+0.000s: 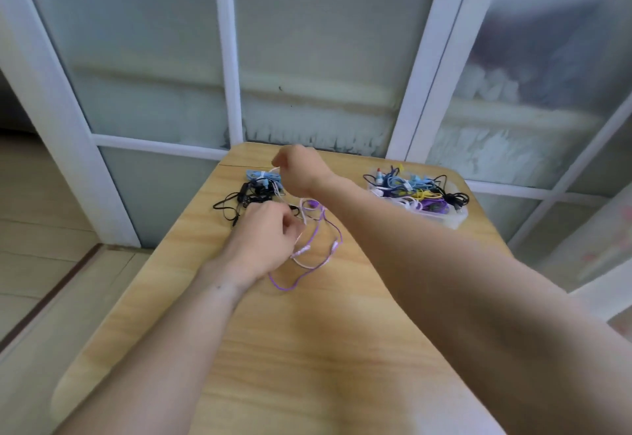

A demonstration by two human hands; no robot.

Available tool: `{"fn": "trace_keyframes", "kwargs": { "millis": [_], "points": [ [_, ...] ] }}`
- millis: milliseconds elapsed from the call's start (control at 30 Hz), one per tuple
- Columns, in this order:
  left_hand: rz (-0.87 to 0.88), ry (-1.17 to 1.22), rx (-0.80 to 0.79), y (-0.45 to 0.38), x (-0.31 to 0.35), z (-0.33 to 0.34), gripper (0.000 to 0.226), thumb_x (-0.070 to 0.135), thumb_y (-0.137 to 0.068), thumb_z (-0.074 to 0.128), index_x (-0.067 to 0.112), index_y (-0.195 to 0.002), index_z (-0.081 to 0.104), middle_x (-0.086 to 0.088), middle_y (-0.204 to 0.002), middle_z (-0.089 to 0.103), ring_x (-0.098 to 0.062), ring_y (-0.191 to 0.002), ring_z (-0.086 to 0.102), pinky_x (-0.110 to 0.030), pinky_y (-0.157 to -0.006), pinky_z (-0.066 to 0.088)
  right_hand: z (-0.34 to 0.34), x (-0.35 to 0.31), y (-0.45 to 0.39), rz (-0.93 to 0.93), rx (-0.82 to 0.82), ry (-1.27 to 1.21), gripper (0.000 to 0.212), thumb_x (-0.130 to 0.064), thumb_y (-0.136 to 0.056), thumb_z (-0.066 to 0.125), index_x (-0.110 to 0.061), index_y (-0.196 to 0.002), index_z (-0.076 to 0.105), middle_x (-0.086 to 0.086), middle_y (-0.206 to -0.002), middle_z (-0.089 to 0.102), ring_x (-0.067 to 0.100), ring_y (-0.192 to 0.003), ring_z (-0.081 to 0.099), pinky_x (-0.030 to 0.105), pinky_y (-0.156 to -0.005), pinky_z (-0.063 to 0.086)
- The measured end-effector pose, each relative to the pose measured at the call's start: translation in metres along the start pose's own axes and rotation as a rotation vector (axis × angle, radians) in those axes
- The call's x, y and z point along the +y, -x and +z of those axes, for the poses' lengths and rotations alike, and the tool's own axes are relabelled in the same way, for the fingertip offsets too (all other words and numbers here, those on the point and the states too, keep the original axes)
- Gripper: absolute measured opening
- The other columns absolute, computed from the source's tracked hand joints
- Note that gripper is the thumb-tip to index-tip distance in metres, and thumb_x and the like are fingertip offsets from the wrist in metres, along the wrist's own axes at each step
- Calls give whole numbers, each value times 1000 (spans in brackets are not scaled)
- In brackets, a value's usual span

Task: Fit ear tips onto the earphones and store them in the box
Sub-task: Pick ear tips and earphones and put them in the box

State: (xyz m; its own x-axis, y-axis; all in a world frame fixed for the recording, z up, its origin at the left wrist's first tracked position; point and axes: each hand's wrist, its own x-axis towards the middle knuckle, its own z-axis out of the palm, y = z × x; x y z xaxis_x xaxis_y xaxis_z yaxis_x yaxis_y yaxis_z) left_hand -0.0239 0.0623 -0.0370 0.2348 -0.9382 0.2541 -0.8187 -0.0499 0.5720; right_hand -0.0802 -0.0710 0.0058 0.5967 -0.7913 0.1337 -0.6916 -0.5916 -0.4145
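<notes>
Head view: the left hand (265, 239) curls its fingers round the purple-and-white earphone cable (316, 257), which loops just beside them on the wooden table (307, 349); the right hand (301, 169), raised beyond, pinches the cable's pale upper end; the clear box (451, 219) of coloured earphones sits well right of both.

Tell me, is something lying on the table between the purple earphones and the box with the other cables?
Nothing visible lies on the table there. Only the right forearm crosses above the bare wood between the purple earphones and the box.
</notes>
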Motion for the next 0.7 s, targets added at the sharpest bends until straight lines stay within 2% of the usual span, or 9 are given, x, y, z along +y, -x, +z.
{"fn": "trace_keyframes", "kwargs": {
  "millis": [133, 200, 267, 333, 400, 500, 567, 633, 700],
  "points": [
    [-25, 5, 129, -6, -14, -4, 17, 24, -86, 57, 17, -75, 69, 0, -67, 67, -27, -69, 62, -39, -62, 53, 34, 5, -54, 90, -127, 129, 39, -3, -95, 47, -9, -133, 54, 12, -130, 59, 31, -119, 55, 34, -94, 48],
    [-52, 19, 160, -9, -11, -3, 19, 23, -87, 57, 16, -72, 66, -2, -67, 66, -29, -69, 61, -41, -62, 52, 47, 12, -70, 118, -147, 221, 26, -9, -95, 50, -10, -118, 60, 11, -114, 61, 33, -108, 55, 34, -84, 49],
    [-66, 41, 194, -12, -5, -3, 19, 22, -87, 56, 16, -71, 64, -3, -68, 67, -30, -72, 61, -40, -63, 52, 51, 17, -76, 118, -90, 235, 14, -11, -92, 55, -11, -102, 65, 6, -94, 61, 31, -94, 53, 30, -71, 42],
    [-83, 69, 233, -15, -1, -5, 19, 22, -86, 56, 16, -71, 66, -2, -68, 67, -30, -73, 61, -39, -64, 52, 51, 19, -79, 97, -16, 194, 16, -14, -89, 61, -14, -101, 71, 7, -93, 66, 30, -95, 54, 30, -71, 44],
    [-114, 102, 284, -18, 0, -6, 18, 22, -86, 57, 15, -73, 68, -2, -70, 68, -29, -75, 62, -38, -65, 51, 45, 18, -73, 92, 63, 108, 15, -22, -89, 65, -14, -98, 73, 11, -93, 70, 32, -99, 58, 34, -75, 50],
    [-182, 189, 411, -15, 2, -9, 15, 19, -87, 58, 16, -78, 69, 2, -73, 69, -26, -78, 63, -33, -69, 49, 26, 16, -50, 85, 253, -123, 16, -26, -91, 64, -12, -94, 72, 12, -97, 73, 32, -98, 62, 35, -85, 50],
    [-225, 279, 483, -13, 6, -11, 11, 18, -88, 58, 17, -82, 67, 8, -70, 64, -23, -78, 62, -29, -69, 43, 7, 16, -25, 100, 365, -309, 9, -24, -88, 65, -15, -91, 67, 6, -95, 72, 25, -91, 65, 28, -79, 48],
    [-264, 402, 484, -10, 14, -13, 6, 23, -89, 61, 18, -91, 64, 15, -73, 60, -17, -80, 62, -24, -67, 40, -9, 19, 7, 109, 389, -494, 8, -20, -86, 69, -16, -86, 63, 0, -87, 74, 20, -80, 68, 28, -72, 50],
    [-295, 513, 409, -6, 23, -10, 26, 36, -87, 66, 20, -106, 58, 12, -86, 61, -11, -83, 63, -20, -68, 41, -23, 24, 42, 85, 364, -665, 8, -16, -85, 71, -13, -84, 63, 0, -81, 75, 17, -71, 70, 35, -69, 57]
  ]
}}
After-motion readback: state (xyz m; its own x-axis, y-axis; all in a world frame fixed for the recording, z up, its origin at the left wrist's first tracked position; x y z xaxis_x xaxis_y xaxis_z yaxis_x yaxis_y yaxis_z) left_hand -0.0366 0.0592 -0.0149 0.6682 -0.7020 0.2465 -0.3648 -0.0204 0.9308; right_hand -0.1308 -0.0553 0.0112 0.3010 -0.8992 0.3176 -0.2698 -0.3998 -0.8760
